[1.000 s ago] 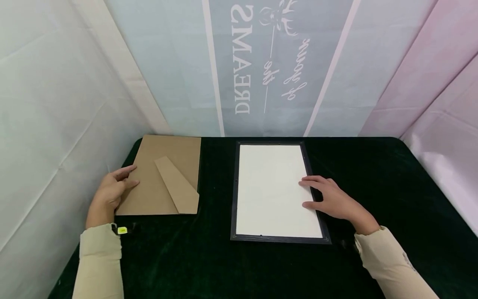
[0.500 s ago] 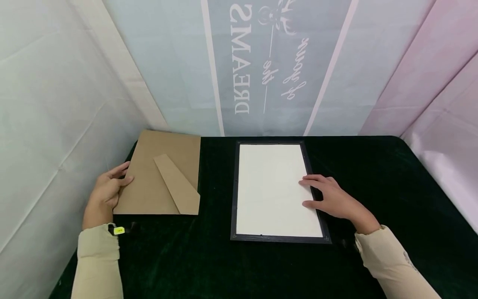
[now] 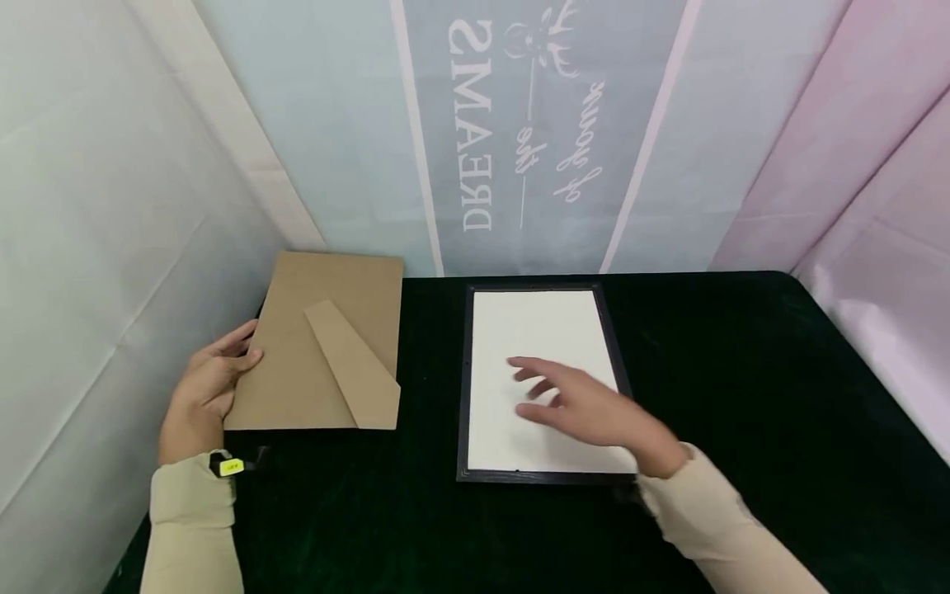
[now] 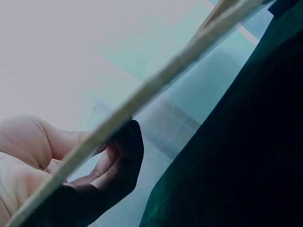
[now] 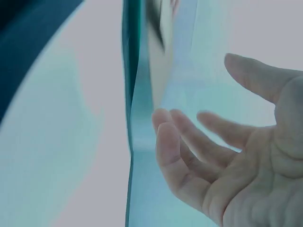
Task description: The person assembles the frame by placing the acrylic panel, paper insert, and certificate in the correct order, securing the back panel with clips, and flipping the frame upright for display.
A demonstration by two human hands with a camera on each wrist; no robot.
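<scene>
At the left of the head view, a brown picture frame backing board [image 3: 285, 346] with a folded easel stand [image 3: 355, 363] is tilted up off the cloth. My left hand [image 3: 208, 388] grips its left edge, thumb on the face and fingers behind, as the left wrist view also shows on the board's edge [image 4: 142, 97]. A black picture frame [image 3: 545, 477] lies flat in the middle with a white sheet [image 3: 534, 330] inside it. Over that sheet hovers my right hand [image 3: 586, 404], fingers spread and loosely bent, holding nothing. The right wrist view shows its palm [image 5: 255, 189] bare.
Dark green cloth [image 3: 416, 528] covers the table. A pale blue printed curtain [image 3: 356, 124] hangs along the back edge, a white one [image 3: 96, 247] at the left and a pinkish one [image 3: 883, 247] at the right.
My left hand has raised the backing board's far edge a little, tilting it. My right hand has left the frame's right side and moved left above the white sheet.
</scene>
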